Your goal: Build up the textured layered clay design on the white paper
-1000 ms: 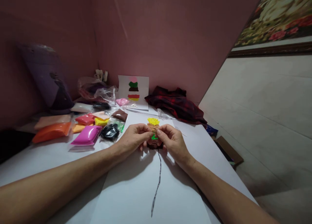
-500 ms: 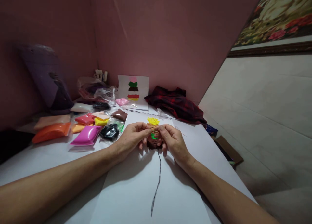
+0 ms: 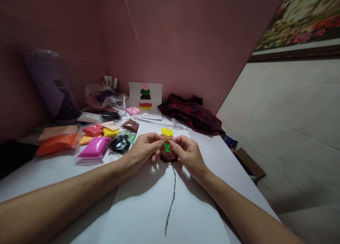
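Observation:
On a white sheet of paper (image 3: 143, 208) lies a clay picture with a yellow tuft (image 3: 167, 132) on top, a light-brown clay band (image 3: 167, 138), a green patch (image 3: 167, 147) and a dark brown base (image 3: 166, 158). A thin dark twisted line (image 3: 174, 194) runs down the paper from the base. My left hand (image 3: 145, 148) pinches the left end of the light-brown clay with thumb and forefinger. From the other side, my right hand (image 3: 190, 153) pinches its right end; its lower fingers are curled and partly hidden.
Several bags of coloured clay, including a magenta one (image 3: 95, 147) and an orange one (image 3: 57, 145), lie at left. A sheet with coloured stripes (image 3: 156, 98) leans on the back wall. Beside it is a dark red plaid cloth (image 3: 190, 113). A purple container (image 3: 50, 84) stands far left.
My right thumb and fingertips have shifted slightly left and down, closer to my left fingertips. The light-brown clay sits a little differently between them. My left hand is nearly unmoved.

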A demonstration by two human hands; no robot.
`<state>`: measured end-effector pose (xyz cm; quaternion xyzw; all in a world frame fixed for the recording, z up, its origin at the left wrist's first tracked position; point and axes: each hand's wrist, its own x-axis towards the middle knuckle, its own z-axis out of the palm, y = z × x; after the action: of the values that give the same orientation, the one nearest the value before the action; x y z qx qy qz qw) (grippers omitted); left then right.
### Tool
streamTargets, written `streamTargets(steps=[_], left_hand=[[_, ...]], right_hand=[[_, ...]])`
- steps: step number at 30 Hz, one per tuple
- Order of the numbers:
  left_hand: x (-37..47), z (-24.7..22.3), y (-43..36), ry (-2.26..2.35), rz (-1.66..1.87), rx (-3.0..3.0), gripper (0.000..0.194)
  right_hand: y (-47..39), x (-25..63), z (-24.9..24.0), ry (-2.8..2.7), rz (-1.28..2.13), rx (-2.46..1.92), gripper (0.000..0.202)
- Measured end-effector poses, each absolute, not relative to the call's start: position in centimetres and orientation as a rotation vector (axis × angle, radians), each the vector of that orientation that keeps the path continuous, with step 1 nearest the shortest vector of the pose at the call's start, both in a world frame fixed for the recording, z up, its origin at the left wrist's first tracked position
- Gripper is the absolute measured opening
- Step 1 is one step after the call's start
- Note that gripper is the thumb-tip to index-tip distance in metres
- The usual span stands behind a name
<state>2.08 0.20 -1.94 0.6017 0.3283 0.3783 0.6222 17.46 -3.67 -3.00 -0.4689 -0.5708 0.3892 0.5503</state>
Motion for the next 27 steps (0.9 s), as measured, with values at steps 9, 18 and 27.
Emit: streamTargets(steps=[9,18,27], left_hand=[[2.02,-1.91,0.30,0.751,0.858,1.378,0.015],[2.04,-1.60,-0.08,0.743,0.851,1.354,0.018],[2.07,-1.62,0.05,0.756,0.853,1.357,0.018]], right_hand=[[-3.62,17.51,-3.10,-1.366,0.914,-1.107,0.022],[-3.94,17.46,-2.74,-1.351,0.925,-1.132,0.023],[-3.99,17.42,-2.62,-1.360,0.937,-1.146,0.022]])
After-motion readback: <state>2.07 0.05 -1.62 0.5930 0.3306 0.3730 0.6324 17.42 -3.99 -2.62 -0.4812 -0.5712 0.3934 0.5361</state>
